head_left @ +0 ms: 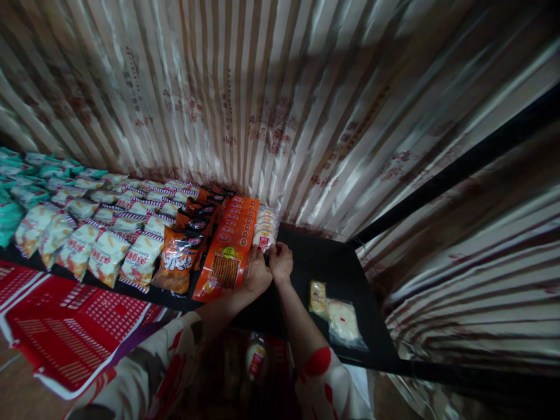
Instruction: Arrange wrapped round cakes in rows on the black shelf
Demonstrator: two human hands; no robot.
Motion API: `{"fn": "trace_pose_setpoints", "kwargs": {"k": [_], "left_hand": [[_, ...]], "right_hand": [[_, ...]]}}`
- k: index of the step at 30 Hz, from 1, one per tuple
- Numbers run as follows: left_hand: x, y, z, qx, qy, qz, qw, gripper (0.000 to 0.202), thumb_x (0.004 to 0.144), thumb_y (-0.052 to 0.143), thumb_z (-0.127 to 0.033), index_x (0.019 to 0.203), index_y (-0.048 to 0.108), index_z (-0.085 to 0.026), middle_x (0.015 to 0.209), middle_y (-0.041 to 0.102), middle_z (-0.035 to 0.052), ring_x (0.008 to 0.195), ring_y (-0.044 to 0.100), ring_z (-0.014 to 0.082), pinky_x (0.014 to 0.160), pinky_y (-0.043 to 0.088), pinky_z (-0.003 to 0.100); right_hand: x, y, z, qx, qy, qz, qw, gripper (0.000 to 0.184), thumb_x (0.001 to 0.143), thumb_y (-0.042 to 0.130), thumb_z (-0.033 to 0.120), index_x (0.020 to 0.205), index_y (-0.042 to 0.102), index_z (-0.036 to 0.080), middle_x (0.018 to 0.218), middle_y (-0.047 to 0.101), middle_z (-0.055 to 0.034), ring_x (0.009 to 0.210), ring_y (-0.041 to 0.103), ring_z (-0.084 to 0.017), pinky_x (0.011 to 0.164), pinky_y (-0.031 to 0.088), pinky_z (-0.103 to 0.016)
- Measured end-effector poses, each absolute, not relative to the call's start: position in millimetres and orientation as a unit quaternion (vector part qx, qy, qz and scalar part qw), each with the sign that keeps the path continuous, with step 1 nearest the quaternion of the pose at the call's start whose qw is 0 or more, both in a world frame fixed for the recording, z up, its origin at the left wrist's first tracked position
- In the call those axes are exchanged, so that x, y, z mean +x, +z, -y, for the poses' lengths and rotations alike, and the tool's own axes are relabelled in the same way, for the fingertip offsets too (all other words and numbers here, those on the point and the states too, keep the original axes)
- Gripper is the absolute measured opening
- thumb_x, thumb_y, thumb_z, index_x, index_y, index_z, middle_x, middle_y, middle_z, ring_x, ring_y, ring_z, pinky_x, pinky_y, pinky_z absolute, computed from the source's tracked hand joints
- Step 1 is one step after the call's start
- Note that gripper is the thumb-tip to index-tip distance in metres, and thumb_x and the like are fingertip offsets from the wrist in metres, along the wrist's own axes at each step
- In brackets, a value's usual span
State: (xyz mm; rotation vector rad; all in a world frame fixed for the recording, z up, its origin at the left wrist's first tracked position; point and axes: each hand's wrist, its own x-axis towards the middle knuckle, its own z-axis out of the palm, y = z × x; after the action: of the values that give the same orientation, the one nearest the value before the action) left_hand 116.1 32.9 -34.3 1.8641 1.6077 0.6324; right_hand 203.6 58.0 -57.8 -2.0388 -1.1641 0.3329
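Note:
A short row of clear packets with round white snacks (pixel 265 232) runs back along the black shelf. At its near end, my left hand (pixel 257 273) has its fingers closed on the lower left of the front packet, which bears a red and yellow label. My right hand (pixel 280 261) pinches the same packet from the right, its fingers bent and partly hidden. Just left of the row lie flat orange packs (pixel 236 248) with brown sticks printed on them, close to my left hand.
Orange-and-black snack bags (pixel 175 262), white shrimp-snack bags (pixel 142 259) and green bags (pixel 9 216) fill the black shelf (pixel 301 245) leftward. A yellow packet (pixel 317 297) and a white packet (pixel 344 322) lie right. Red baskets (pixel 74 326) stand below; a striped curtain (pixel 280 105) hangs behind.

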Motion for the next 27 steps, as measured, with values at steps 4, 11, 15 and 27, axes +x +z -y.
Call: {"fn": "trace_pose_setpoints", "kwargs": {"k": [4, 11, 15, 27], "left_hand": [[115.9, -35.5, -29.0, 0.705, 0.267, -0.590, 0.290, 0.058, 0.067, 0.043, 0.000, 0.125, 0.047, -0.007, 0.135, 0.045, 0.0153, 0.131, 0.033, 0.0244, 0.110, 0.027, 0.037], [115.5, -35.3, -12.4, 0.713, 0.270, -0.585, 0.276, 0.050, 0.071, 0.041, -0.003, 0.120, 0.050, -0.004, 0.122, 0.055, 0.0168, 0.118, 0.047, 0.0246, 0.104, 0.035, 0.036], [111.5, -36.7, 4.4, 0.714, 0.254, -0.579, 0.301, 0.045, 0.076, 0.038, -0.006, 0.120, 0.051, -0.005, 0.117, 0.057, 0.0160, 0.113, 0.051, 0.0223, 0.100, 0.038, 0.034], [72.4, -40.4, 83.9, 0.713, 0.282, -0.513, 0.385, 0.039, 0.077, 0.037, -0.010, 0.111, 0.056, -0.013, 0.104, 0.061, 0.0101, 0.097, 0.058, 0.0170, 0.089, 0.044, 0.027]], "right_hand": [[204.0, -58.1, -53.3, -0.798, 0.120, 0.444, 0.391, 0.040, 0.080, 0.042, 0.031, 0.108, 0.058, 0.007, 0.102, 0.060, -0.0172, 0.095, 0.054, -0.023, 0.084, 0.041, -0.032], [199.8, -54.3, -31.4, -0.790, 0.105, 0.446, 0.407, 0.038, 0.079, 0.039, 0.027, 0.106, 0.060, 0.009, 0.105, 0.059, -0.0162, 0.099, 0.053, -0.024, 0.087, 0.040, -0.034], [195.6, -56.0, -12.4, -0.781, 0.109, 0.450, 0.419, 0.037, 0.077, 0.037, 0.024, 0.101, 0.062, 0.010, 0.102, 0.061, -0.0148, 0.097, 0.054, -0.023, 0.087, 0.041, -0.033], [157.4, -62.4, 71.7, -0.733, 0.159, 0.429, 0.503, 0.034, 0.073, 0.036, 0.018, 0.093, 0.063, 0.015, 0.093, 0.063, -0.0086, 0.074, 0.061, -0.015, 0.074, 0.048, -0.026]]}}
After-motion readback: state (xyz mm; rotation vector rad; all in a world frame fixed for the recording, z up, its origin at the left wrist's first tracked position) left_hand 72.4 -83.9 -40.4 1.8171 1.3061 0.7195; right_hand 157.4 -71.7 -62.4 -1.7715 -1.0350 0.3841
